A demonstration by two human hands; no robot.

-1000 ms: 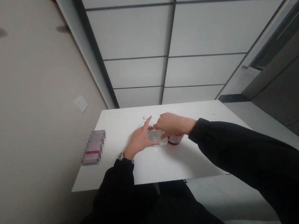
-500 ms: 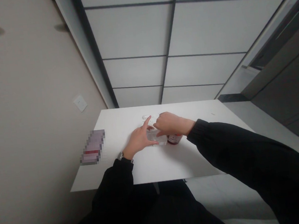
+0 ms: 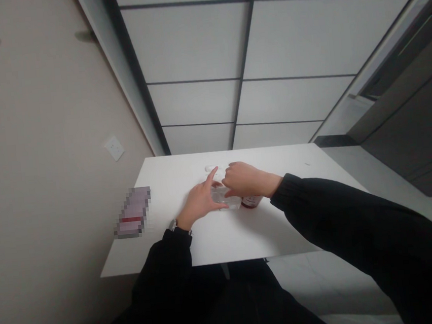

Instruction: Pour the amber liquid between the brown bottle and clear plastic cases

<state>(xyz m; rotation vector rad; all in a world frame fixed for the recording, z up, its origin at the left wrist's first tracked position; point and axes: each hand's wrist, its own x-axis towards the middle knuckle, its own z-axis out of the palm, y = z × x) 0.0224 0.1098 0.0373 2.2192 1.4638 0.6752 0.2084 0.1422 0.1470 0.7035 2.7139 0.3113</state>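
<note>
A clear, see-through container (image 3: pixel 233 202) stands on the white table (image 3: pixel 215 238). My left hand (image 3: pixel 199 199) grips its left side, thumb along the near side and index finger stretched along the far side. Over the container, my right hand (image 3: pixel 243 178) is curled with its fingers pointing down; what they pinch, if anything, is hidden. Beside the container, partly under my right wrist, is a jar (image 3: pixel 251 201) with a pale label and dark red lower part. A small clear object (image 3: pixel 211 168), perhaps a lid, lies just behind the container.
A pixelated pinkish rectangular item (image 3: pixel 134 213) lies at the table's left edge. Toward the right rear of the table is a tiny pale scrap (image 3: pixel 307 163). The wall with a socket (image 3: pixel 114 148) borders the left, and paneled doors (image 3: pixel 198 102) rise behind the table.
Both hands keep nearly the same pose over the container. The whole view has shifted very slightly with the head.
</note>
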